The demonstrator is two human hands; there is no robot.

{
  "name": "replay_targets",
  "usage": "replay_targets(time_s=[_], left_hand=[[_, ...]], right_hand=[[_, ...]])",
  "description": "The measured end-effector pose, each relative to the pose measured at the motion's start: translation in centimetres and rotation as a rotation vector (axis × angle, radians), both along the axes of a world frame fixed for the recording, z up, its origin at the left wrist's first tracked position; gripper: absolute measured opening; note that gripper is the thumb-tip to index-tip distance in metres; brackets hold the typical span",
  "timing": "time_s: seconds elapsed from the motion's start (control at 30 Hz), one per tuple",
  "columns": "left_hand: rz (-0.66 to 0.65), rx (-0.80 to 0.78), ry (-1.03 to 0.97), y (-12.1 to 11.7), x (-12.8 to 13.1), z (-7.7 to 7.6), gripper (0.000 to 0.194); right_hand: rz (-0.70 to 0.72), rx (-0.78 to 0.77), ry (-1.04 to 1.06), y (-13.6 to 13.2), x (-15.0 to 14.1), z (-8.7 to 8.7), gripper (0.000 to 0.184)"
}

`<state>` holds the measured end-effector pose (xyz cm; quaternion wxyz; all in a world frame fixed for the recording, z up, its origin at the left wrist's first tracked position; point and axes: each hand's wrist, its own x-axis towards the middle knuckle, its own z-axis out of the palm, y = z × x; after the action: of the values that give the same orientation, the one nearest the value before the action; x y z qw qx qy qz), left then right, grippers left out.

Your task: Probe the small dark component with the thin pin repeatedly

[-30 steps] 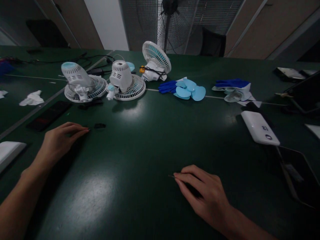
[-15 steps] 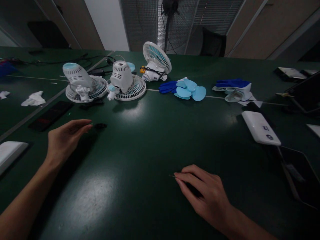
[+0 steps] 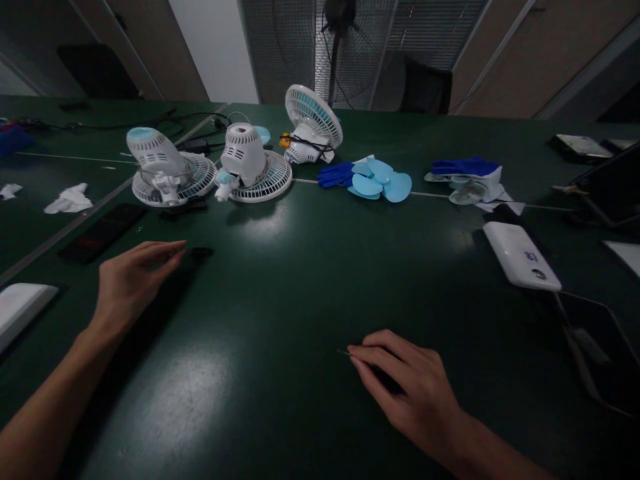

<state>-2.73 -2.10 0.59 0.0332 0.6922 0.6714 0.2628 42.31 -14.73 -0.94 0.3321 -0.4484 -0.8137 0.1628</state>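
Note:
My left hand [image 3: 131, 280] hovers just above the dark green table [image 3: 280, 287], fingers stretched out and close together, holding nothing. Its fingertips almost touch a small black part [image 3: 201, 253]. My right hand [image 3: 407, 387] lies low on the table near the front, fingers curled over a thin dark tool whose tip [image 3: 343, 352] sticks out to the left. Beyond the left hand, two small white fans [image 3: 165, 168] [image 3: 250, 160] lie face down. A third white fan [image 3: 313, 123] stands tilted behind them.
Light blue fan blades [image 3: 381, 180] lie beside blue gloves [image 3: 336, 175]; another blue glove [image 3: 465, 167] lies on white parts. A white device [image 3: 523, 257] and a dark tablet [image 3: 595, 347] are at right. A black phone [image 3: 103, 231], tissue [image 3: 70, 198] and white slab [image 3: 20, 303] are at left.
My left hand lifted off the table and moved slightly right toward the small black part, its fingers straightening. My right hand stayed where it was.

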Motion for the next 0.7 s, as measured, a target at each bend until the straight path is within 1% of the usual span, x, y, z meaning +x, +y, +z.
replay_targets(time_s=[0.17, 0.27, 0.4, 0.53, 0.63, 0.7], left_hand=[[0.063, -0.028, -0.054, 0.0, 0.0, -0.1, 0.041], [0.062, -0.013, -0.058, -0.2, 0.1, 0.0, 0.04], [-0.004, 0.029, 0.012, -0.2, 0.4, 0.2, 0.038], [-0.067, 0.054, 0.045, 0.4, 0.6, 0.0, 0.042], [-0.127, -0.009, -0.022, 0.9, 0.5, -0.3, 0.041], [-0.134, -0.081, -0.082, 1.1, 0.3, -0.5, 0.042]], right_hand=[[-0.003, 0.006, 0.006, 0.1, 0.0, 0.0, 0.017], [-0.001, 0.0, -0.001, 0.1, 0.0, 0.0, 0.018], [-0.002, 0.002, -0.006, 0.1, 0.0, 0.1, 0.018], [0.002, -0.006, -0.007, 0.1, 0.0, 0.0, 0.018], [0.003, -0.008, -0.002, 0.1, 0.0, -0.1, 0.018], [0.007, -0.013, 0.0, 0.1, 0.0, -0.1, 0.018]])
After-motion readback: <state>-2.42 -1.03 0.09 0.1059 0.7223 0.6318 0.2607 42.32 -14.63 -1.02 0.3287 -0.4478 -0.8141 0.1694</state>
